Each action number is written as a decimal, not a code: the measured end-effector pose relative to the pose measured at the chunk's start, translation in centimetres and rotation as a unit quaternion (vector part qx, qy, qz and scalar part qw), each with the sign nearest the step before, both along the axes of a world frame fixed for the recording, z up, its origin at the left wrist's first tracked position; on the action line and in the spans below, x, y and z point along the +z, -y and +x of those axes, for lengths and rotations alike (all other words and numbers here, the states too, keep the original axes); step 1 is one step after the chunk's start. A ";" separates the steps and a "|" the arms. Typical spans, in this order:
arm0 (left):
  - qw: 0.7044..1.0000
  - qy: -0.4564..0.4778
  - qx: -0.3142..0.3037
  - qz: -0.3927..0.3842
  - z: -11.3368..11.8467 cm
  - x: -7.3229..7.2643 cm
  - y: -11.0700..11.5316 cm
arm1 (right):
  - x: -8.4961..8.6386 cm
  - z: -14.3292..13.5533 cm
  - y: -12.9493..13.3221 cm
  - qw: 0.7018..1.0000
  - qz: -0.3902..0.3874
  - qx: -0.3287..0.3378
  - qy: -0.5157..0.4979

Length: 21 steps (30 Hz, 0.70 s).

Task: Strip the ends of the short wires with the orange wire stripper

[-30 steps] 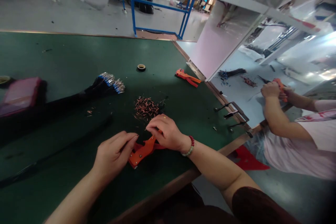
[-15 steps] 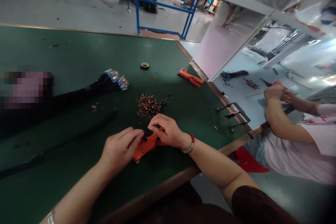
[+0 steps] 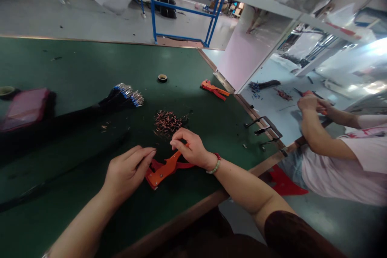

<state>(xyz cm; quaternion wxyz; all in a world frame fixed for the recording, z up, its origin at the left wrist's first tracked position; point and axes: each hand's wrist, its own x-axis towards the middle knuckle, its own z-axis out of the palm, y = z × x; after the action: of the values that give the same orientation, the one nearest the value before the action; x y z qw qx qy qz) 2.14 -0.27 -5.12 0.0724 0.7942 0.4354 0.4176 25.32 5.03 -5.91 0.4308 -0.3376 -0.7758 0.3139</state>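
Observation:
My right hand (image 3: pixel 191 147) is closed around the handle of an orange wire stripper (image 3: pixel 161 175), which points toward the lower left over the green table. Just left of the tool's jaws, my left hand (image 3: pixel 128 171) pinches thumb and forefinger together. A tiny dark tip, seemingly the end of a thin black wire (image 3: pixel 155 150), shows at those fingertips; the rest of it is hidden. Beyond my hands lies a pile of short copper-coloured wire scraps (image 3: pixel 167 123). To the left rests a bundle of black wires (image 3: pixel 116 98) with blue and silvery ends.
A second orange wire stripper (image 3: pixel 214 89) and a tape roll (image 3: pixel 162 78) lie farther back. A pink box (image 3: pixel 26 107) stands at the left. A black metal bracket (image 3: pixel 267 131) is at the table's right edge. On the right, a co-worker's hands (image 3: pixel 313 105) hold an orange-handled tool.
My left hand has drawn back to the left, away from the wire stripper, baring more of its head. My right hand keeps its grip. The whole view has shifted slightly.

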 end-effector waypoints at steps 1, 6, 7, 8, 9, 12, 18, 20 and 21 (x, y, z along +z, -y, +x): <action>1.000 -0.003 0.005 0.000 -0.3 -0.1 -0.1 | 0.0 0.0 0.0 1.000 -0.007 -0.006 -0.007; 0.999 -0.026 0.017 0.015 -1.6 -0.6 -0.7 | -0.2 0.1 -0.2 0.998 -0.027 -0.022 -0.053; 0.999 -0.040 0.008 0.024 -1.6 -0.6 -0.7 | -0.3 0.1 -0.3 0.998 -0.027 -0.024 -0.052; 0.998 -0.059 -0.005 0.033 -1.5 -0.5 -0.7 | -0.4 0.1 -0.3 0.998 -0.027 -0.027 -0.048; 0.996 -0.080 -0.017 0.041 -1.4 -0.4 -0.6 | -0.5 0.0 -0.4 0.998 -0.024 -0.030 -0.043; 0.989 -0.135 -0.029 0.054 -1.0 -0.3 -0.3 | -0.7 0.0 -0.5 0.999 -0.006 -0.035 -0.038; 0.986 -0.155 0.034 0.054 -3.0 -0.1 -1.5 | -0.5 0.3 -0.6 0.998 0.016 -0.048 -0.027; 0.992 -0.099 0.073 0.036 -3.3 1.3 -1.5 | -0.5 0.4 -0.7 0.998 0.020 -0.051 -0.032; 0.995 -0.052 0.085 0.026 -3.1 2.2 -1.0 | -0.6 0.4 -0.7 0.998 0.022 -0.049 -0.036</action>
<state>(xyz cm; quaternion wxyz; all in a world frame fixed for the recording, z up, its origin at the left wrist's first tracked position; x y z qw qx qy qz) -0.95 0.75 -2.89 -0.0070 0.7764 0.4936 0.3919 25.68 5.73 -6.49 0.4805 -0.3540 -0.7494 0.2868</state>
